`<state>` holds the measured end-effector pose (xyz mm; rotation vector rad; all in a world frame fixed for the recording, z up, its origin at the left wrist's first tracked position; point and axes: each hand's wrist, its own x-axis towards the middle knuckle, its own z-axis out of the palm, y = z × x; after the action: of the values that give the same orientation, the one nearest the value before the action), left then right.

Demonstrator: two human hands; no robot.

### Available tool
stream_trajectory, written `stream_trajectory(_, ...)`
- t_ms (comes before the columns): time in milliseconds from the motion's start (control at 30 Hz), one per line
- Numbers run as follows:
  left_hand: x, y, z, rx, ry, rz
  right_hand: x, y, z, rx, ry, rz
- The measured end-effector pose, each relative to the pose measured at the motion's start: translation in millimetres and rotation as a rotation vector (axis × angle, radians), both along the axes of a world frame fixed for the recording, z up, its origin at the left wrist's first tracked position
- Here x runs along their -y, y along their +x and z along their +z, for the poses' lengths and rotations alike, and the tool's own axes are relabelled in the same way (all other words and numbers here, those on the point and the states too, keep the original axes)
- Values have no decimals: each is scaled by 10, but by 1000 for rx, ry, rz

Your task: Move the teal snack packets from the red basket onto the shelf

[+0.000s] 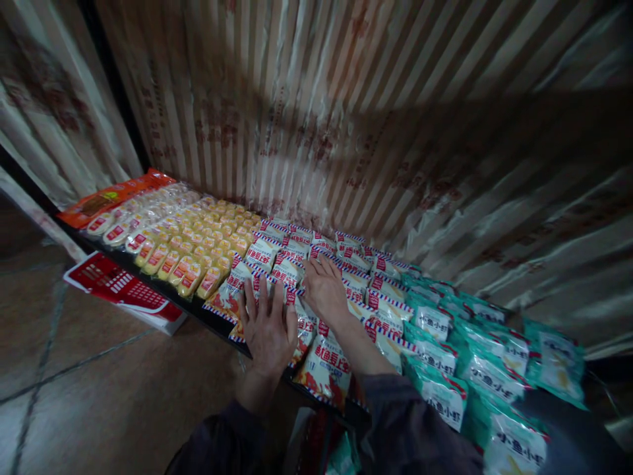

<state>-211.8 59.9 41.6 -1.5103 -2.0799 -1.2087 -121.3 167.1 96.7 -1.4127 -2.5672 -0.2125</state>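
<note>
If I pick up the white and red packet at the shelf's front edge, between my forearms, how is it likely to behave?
The packet looks like a thin film pouch, so it would probably flex. Its smooth-looking printed surface may be slippery. Lying on its broad side, it seems unlikely to roll.

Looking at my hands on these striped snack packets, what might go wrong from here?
The left hand lies near the shelf's front edge, so a nudge might push a striped packet off.
The right hand reaches over several packets, so the sleeve could knock them askew.
The green packets overlap one another, so a sideways shove might make them slide.
</note>
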Motion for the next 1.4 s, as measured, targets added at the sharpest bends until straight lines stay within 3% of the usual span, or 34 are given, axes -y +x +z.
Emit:
stream_trajectory(333, -188, -108, -102, 21, -40, 54, -317, -207, 109, 171, -101, 8)
stream_trajectory(633, -218, -97, -162, 55, -11, 57, -660, -236, -143, 79, -58, -13)
stream_trajectory(1400, -211, -116, -194, 45, -11, 76, -680, -225, 2, 3, 67, 29)
